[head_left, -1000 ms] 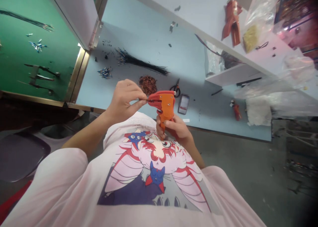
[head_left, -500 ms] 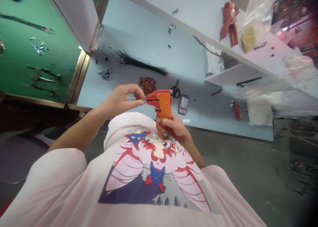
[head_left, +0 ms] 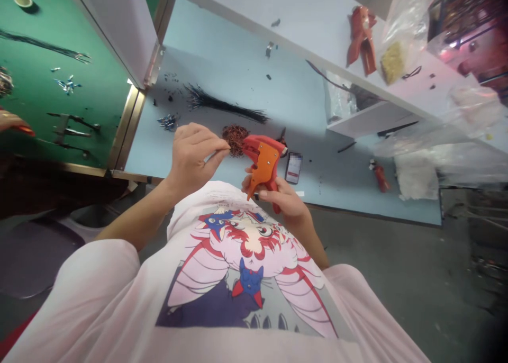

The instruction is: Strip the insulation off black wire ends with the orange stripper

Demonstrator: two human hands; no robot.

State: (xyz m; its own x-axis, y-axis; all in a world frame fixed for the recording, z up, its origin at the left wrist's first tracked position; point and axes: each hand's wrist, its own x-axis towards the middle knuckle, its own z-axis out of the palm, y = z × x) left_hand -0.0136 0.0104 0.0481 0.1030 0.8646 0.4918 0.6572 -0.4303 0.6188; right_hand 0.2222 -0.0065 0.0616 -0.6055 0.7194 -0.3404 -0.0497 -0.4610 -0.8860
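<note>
- Head view: the right hand point(head_left: 288, 199) is wrapped around the grip of an orange-and-red hand tool point(head_left: 266, 162), whose handles stand apart and whose nose points left, above the table's near edge.
- The left hand point(head_left: 194, 154) is just left of that nose, thumb and fingertips pinched together; whether anything thin lies between them I cannot tell.
- Just beyond the nose, a reddish-brown pile of scraps point(head_left: 235, 136) lies on the pale blue table point(head_left: 305, 101).
- Farther off is a bundle of black wires point(head_left: 230, 106), with small blue-and-silver pieces point(head_left: 168, 121) to its left.
- Right of the tool lies a phone point(head_left: 293, 168).
- Far left, a co-worker's hand point(head_left: 12, 121) shows over a green table point(head_left: 29, 101).
</note>
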